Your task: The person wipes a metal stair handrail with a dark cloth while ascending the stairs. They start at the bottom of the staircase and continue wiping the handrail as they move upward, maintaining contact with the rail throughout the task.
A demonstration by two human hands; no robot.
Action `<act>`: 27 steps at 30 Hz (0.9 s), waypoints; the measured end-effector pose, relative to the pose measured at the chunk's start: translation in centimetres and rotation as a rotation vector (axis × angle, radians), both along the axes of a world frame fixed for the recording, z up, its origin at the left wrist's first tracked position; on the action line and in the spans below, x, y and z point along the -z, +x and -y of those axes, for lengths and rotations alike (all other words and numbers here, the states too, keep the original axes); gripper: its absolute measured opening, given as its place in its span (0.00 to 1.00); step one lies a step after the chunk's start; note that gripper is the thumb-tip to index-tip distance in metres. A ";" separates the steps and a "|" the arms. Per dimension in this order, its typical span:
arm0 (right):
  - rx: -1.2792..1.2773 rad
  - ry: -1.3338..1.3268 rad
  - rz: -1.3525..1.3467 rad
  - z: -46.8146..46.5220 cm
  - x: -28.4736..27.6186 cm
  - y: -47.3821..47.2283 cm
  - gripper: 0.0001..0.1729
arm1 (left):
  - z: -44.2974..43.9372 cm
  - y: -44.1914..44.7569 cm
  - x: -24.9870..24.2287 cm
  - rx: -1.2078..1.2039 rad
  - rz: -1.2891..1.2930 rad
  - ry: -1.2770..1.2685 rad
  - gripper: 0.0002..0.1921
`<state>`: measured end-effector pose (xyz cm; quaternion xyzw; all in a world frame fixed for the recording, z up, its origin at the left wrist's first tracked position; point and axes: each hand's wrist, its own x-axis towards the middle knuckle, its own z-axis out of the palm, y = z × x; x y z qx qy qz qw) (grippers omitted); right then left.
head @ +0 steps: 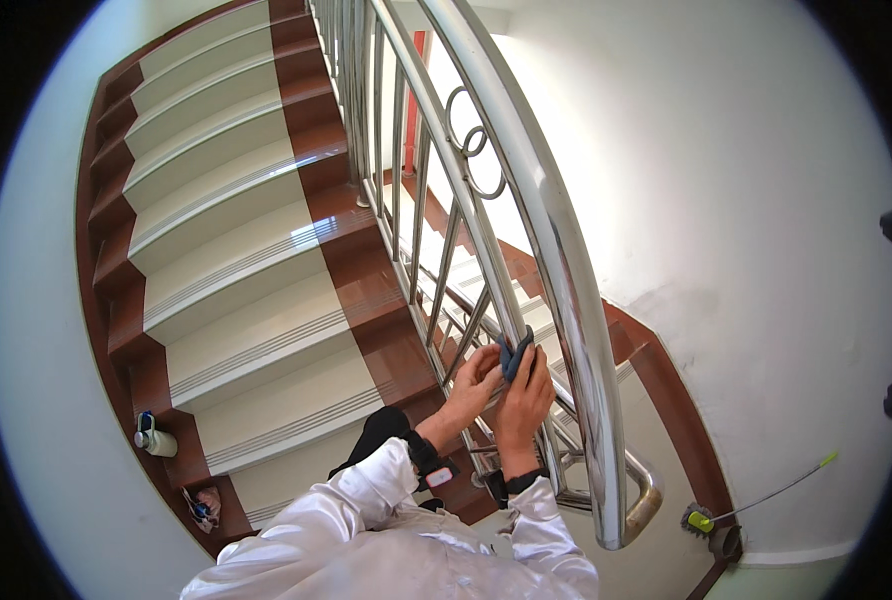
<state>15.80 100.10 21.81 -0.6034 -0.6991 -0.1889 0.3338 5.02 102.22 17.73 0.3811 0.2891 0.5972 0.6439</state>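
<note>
A dark blue-grey cloth (516,355) is folded around the lower rail (483,225) of a stainless-steel stair balustrade. My right hand (526,397) grips the cloth from the right, its fingers lying along the rail. From the left, the curled fingers of my left hand (476,384) hold the cloth's other side; their tips are partly hidden. Just right of both hands runs the thick top handrail (558,255), which bends round at its lower end. Metal rings (474,141) sit between the two rails farther up.
Tiled stairs (251,292) with brown borders rise on the left. A pale bottle (155,442) and a plastic bag (204,508) rest on steps by the wall. Beyond the balustrade, another flight shows below. A long-handled brush (699,519) leans at the right wall, beside a container (726,541).
</note>
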 end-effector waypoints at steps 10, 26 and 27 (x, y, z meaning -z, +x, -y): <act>-0.135 -0.164 -0.176 -7.8 -3.8 -2.8 0.35 | -5.2 -1.4 -3.7 -0.026 0.142 -0.119 0.36; -0.078 -0.289 -0.384 8.0 3.0 6.3 0.35 | 7.5 2.5 -1.8 0.168 -0.201 -0.098 0.34; -0.095 -0.303 -0.379 8.4 2.4 6.3 0.35 | 7.0 2.4 -2.5 0.154 -0.125 -0.145 0.28</act>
